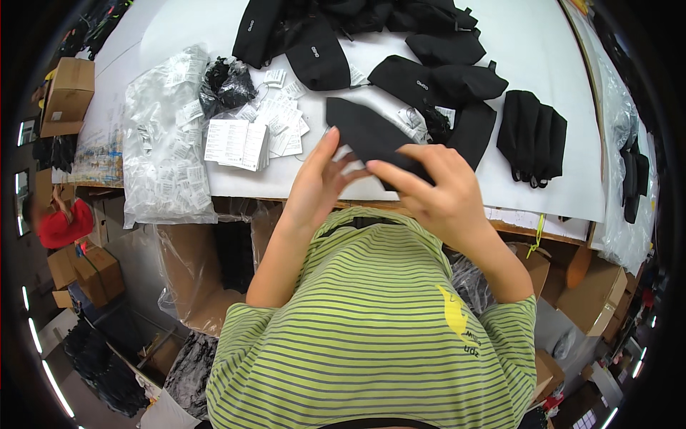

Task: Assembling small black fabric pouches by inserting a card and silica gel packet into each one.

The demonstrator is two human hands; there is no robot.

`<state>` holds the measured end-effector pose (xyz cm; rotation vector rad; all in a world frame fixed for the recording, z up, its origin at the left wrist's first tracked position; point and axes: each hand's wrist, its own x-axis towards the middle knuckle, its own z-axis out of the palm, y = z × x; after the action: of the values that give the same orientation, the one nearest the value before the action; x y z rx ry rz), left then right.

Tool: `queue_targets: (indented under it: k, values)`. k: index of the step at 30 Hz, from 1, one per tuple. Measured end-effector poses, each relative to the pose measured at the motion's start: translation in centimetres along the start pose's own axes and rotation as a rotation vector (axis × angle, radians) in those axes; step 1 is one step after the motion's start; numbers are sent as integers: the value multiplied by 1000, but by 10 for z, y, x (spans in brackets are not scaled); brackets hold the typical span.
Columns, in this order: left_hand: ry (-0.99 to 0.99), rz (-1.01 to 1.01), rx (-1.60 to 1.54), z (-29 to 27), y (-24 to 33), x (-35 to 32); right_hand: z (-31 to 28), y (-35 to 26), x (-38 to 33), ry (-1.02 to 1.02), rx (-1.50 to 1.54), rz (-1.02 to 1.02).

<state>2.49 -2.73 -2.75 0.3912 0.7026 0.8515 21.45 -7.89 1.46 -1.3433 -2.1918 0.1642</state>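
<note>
A flat black fabric pouch (361, 129) is held up just above the white table, in front of my chest. My right hand (439, 186) pinches its lower right edge, with the index finger and thumb closed on the cloth. My left hand (318, 175) is at its lower left edge, the thumb against the cloth and the fingers curled partly behind it, slightly blurred. Left of my left hand lie a stack of white printed cards (236, 145) and loose white tags (284, 125). Beyond the held pouch rest more black pouches (318, 57), some with black cords.
A clear plastic bag of white labels (168, 143) hangs slightly over the table's front edge. Beside it sits a bag of black strings (226, 82). Overlapping black pouches (532, 136) lie at right. Cardboard boxes (593, 293) stand below; a person in red (66, 222) is far left.
</note>
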Motion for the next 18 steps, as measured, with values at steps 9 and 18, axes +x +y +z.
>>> queue_targets:
  k: [9,18]
  values:
    - [-256,720,942,-31,24,7,-19,19,-7,95,859,437]
    - [-378,632,1165,-24,36,-6,-33,35,-25,69,627,320]
